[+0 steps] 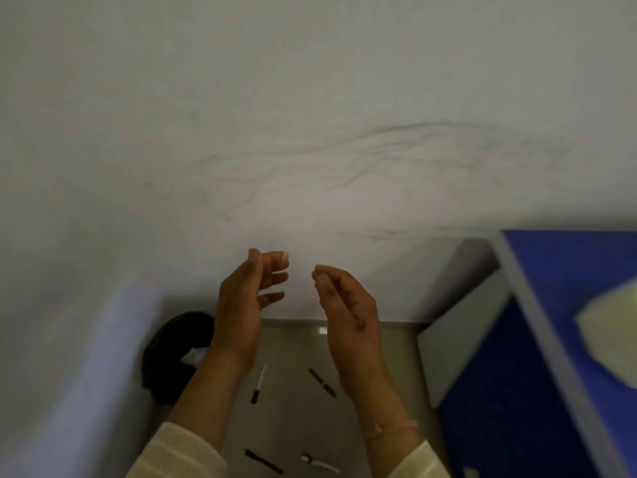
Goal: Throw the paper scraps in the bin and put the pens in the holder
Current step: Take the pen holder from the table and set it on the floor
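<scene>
My left hand [245,305] and my right hand [348,305] are raised side by side in front of a white wall, palms facing each other, fingers loosely curled and apart, nothing in either. Below them several pens lie on the floor: a white and black pen [259,382], a dark pen [322,382], a black pen [263,461] and a white-bodied pen [320,462]. A black bin [172,357] stands at the left by the wall, with white paper scraps [193,356] inside, partly hidden behind my left forearm. No pen holder is in view.
A blue cabinet with a grey frame [517,339] fills the right side, with a pale yellow sheet [610,336] on its top. A white surface [69,374] borders the floor on the left. The tiled floor strip [296,426] between them is narrow.
</scene>
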`<state>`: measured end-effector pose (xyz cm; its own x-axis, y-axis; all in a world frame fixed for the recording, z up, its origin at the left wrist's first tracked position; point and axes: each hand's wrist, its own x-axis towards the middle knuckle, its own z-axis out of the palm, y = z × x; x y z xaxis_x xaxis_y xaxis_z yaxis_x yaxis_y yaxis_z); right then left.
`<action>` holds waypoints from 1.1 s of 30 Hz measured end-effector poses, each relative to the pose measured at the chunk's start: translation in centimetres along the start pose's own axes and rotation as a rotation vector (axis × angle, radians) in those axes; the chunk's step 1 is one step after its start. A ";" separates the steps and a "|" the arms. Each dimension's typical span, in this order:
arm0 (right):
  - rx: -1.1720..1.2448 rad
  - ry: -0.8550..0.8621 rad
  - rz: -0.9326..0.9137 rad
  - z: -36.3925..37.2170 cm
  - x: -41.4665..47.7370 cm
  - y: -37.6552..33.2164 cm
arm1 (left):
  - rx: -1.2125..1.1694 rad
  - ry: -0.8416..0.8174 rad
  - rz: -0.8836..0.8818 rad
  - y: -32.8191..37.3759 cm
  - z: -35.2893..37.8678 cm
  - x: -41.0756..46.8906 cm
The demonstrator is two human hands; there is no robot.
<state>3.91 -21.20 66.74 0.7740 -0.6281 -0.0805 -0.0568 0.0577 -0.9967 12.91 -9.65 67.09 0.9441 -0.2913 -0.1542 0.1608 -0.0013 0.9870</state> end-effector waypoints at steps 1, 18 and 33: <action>-0.011 0.034 -0.009 -2.4 -0.4 -2.1 | 0.021 -0.042 0.000 1.4 2.5 -0.6; -0.036 0.890 0.023 -39.8 -1.4 -9.5 | 0.165 -0.586 -0.017 8.1 38.9 -9.8; 0.099 0.690 -0.001 -30.6 0.5 -7.0 | -0.042 -0.478 -0.094 3.7 33.8 -9.4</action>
<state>-14.60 -45.61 73.44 0.1947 -0.9758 -0.0995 0.0273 0.1068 -0.9939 -5.12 -39.20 73.71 0.6885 -0.6987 -0.1946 0.2596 -0.0132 0.9656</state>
